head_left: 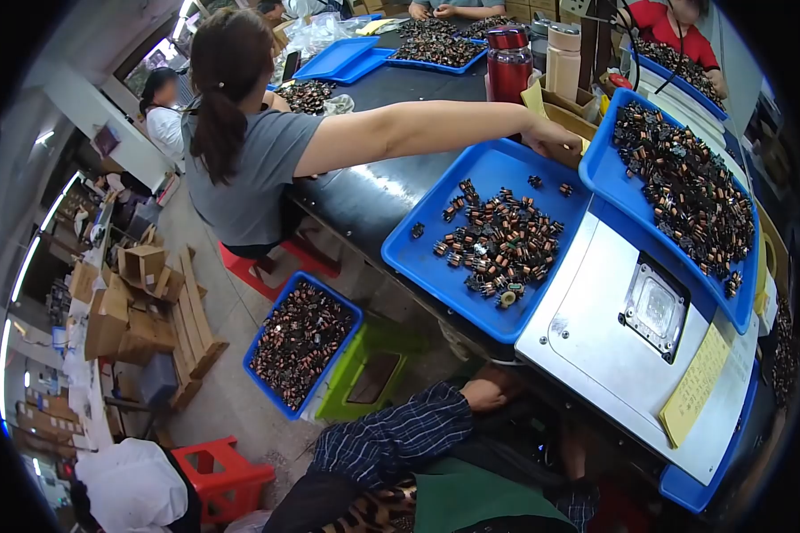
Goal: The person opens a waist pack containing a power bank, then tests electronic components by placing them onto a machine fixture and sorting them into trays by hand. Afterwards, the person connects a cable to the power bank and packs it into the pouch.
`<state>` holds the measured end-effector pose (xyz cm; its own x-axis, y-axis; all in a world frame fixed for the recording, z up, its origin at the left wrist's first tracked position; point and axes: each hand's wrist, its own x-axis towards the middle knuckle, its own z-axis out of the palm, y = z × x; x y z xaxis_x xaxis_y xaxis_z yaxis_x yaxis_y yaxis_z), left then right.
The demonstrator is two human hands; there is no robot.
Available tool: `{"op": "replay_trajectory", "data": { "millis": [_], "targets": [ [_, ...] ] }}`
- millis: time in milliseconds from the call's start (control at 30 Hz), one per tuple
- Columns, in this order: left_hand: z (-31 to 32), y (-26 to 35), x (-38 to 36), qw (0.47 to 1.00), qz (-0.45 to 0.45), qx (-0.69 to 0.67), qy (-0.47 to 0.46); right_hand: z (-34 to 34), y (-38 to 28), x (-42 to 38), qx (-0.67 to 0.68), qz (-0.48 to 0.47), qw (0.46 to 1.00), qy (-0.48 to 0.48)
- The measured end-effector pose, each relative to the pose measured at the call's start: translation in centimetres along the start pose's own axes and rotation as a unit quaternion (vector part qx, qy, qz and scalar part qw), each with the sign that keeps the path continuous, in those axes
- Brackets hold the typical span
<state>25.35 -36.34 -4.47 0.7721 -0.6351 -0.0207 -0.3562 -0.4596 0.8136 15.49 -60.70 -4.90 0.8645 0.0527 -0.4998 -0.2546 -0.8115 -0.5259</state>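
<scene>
Parts [507,240]: black and copper, heaped in a blue tray [431,244] at the near edge of the table [378,191]
Left hand [493,388]: low, just by that edge, fingers hidden, cannot tell if it pinches
Right hand [574,453]: in the dark under the metal box [578,306], fingers cannot be told
Co-worker's arm [400,133]: stretched past the tray

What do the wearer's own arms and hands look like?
Dark blue sleeves with thin, pale check lines: long on the left, partly visible on the right. Left hand ungloved; right hand too shadowed for detail.
</scene>
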Motion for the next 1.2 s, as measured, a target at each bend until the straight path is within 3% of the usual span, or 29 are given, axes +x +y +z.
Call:
{"op": "replay_trajectory", "data": {
  "millis": [167,233,333,500,633,933,1033,1133,1167,1200],
  "targets": [
    [1.0,-0.8,0.0,1.000,0.012,0.019,-0.001,-0.2,-0.7,0.0,0.020,0.046,0.999,-0.005],
    [1.0,-0.9,-0.2,0.999,0.027,0.015,0.042,0.5,0.1,0.1,0.016,0.042,0.999,0.012],
    [0.9,-0.6,-0.1,0.999,0.020,0.013,0.040,-0.2,-0.7,0.3,-0.071,0.014,0.995,-0.075],
    [-0.6,0.9,-0.3,0.999,-0.013,0.036,-0.006,5.0,5.9,1.6,-0.054,-0.102,0.990,0.085],
    [0.1,0.2,-0.5,1.000,-0.011,0.022,0.001,5.3,6.9,2.6,-0.035,-0.055,0.998,-0.020],
    [-1.6,2.1,0.2,0.992,-0.078,0.031,-0.091,10.8,14.4,4.8,-0.094,-0.129,0.985,0.061],
    [-1.1,1.3,0.0,0.996,-0.051,0.015,-0.067,14.3,15.3,5.8,-0.359,-0.205,0.899,0.145],
    [-1.2,2.0,0.1,0.996,-0.048,0.046,-0.063,15.5,16.1,4.2,-0.605,-0.247,0.730,0.200],
    [-1.5,2.5,0.0,0.996,-0.034,0.067,-0.044,12.2,12.1,2.6,-0.389,-0.184,0.895,0.117],
    [-1.5,2.6,-0.5,0.998,-0.018,0.051,-0.040,8.8,7.2,1.4,-0.138,-0.100,0.985,0.033]
  ]
}}
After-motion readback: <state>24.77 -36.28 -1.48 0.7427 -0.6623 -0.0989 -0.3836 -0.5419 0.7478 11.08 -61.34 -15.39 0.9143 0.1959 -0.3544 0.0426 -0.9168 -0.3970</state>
